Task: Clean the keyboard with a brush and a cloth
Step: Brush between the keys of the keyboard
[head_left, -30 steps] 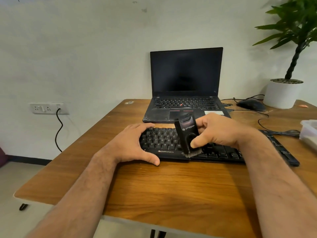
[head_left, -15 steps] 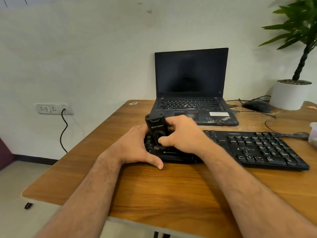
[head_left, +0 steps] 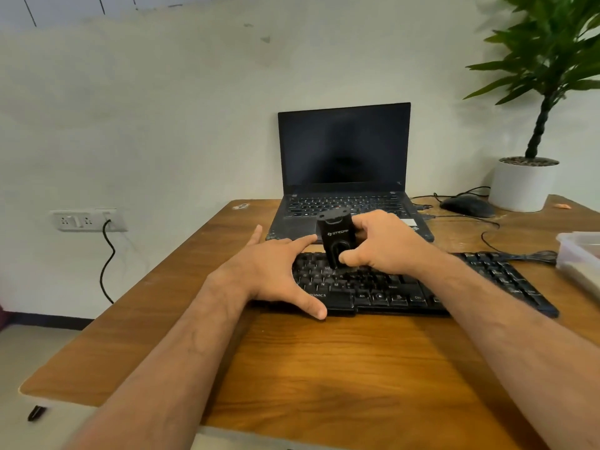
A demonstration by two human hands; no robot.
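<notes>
Wooden desk [head_left: 324, 368], one, bearing all. Black laptop [head_left: 344, 177] behind, one, lid up, screen dark. Black keyboard [head_left: 406, 287], one, lying flat at mid-desk, just in front of laptop. Two hands at work: left hand [head_left: 269, 271] spread, fingers apart, thumb at near edge, steadying left end; right hand [head_left: 383, 245] clamped round black brush [head_left: 334, 241], one, upright over left-centre keys. Brushing stage seemingly under way, right half probably untouched. No cloth in sight; wiping yet to come.
</notes>
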